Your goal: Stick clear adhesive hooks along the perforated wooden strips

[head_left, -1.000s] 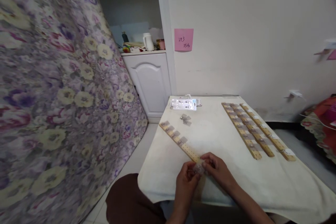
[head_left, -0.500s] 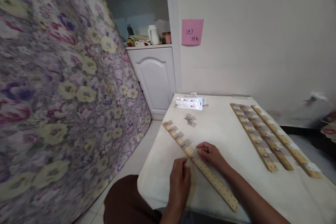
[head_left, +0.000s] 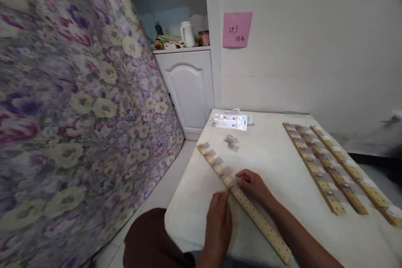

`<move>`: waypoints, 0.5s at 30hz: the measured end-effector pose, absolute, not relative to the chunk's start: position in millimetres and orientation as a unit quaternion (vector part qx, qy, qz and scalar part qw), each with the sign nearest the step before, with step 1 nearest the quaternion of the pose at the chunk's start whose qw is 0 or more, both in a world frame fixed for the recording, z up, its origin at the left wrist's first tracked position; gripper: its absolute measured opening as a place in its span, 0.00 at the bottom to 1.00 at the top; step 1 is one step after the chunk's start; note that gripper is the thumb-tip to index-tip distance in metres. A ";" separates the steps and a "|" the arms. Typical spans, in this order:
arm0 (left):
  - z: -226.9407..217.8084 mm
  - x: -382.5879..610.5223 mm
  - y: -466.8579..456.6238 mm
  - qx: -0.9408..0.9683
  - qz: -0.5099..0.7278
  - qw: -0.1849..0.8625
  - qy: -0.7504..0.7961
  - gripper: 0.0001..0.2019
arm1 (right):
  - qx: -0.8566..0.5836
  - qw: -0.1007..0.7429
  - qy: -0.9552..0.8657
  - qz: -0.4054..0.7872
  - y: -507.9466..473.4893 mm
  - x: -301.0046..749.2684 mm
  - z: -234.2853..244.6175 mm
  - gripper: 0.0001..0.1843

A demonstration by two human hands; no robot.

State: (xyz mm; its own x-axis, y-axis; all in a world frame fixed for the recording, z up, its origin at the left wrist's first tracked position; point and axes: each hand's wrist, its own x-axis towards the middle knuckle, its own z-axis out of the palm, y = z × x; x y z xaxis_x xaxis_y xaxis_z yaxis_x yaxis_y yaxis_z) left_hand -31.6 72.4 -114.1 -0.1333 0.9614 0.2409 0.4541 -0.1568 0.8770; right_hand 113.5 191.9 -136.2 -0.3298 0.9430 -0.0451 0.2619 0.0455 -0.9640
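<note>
"Where is the wooden strip (head_left: 264, 220) you are working on?"

"It lies slantwise on the cloth-covered table (head_left: 185, 207) in front of me, its far end to my left and its near end towards my right. Rows of small holes show along the near stretch, and clear tabs (head_left: 218, 161) with metal fittings sit along the far part."

"And your hands?"

"They are on either side of it, around the middle. My left hand (head_left: 219, 217) is curled, its fingertips at the near edge of the wood. Whether they pinch anything, I can't say; the back of the hand hides it."

"The other one?"

"My right hand (head_left: 253, 184) is bent inward over the far edge, thumb and forefinger close together beside the last tab. I can't make out whether they grip that tab or only come close to it."

"What else is on the table?"

"A little cluster of loose clear pieces (head_left: 231, 142) lies beyond the strip, and behind that a clear package (head_left: 230, 122) with metal parts inside. Well off to my right, three more strips (head_left: 317, 171) lie side by side, with pieces fitted along them."

"And on the wall?"

"A pink note (head_left: 237, 29) with handwriting."
</note>
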 end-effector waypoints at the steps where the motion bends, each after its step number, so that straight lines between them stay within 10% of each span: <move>1: -114.7 -31.2 72.4 0.599 0.467 0.273 0.591 0.18 | -0.472 0.337 -0.640 0.504 191.8 113.8 -137.3 0.08; 15: -128.9 -32.2 74.2 0.666 0.370 0.188 0.620 0.23 | -0.491 0.315 -0.660 0.474 193.5 114.8 -140.5 0.10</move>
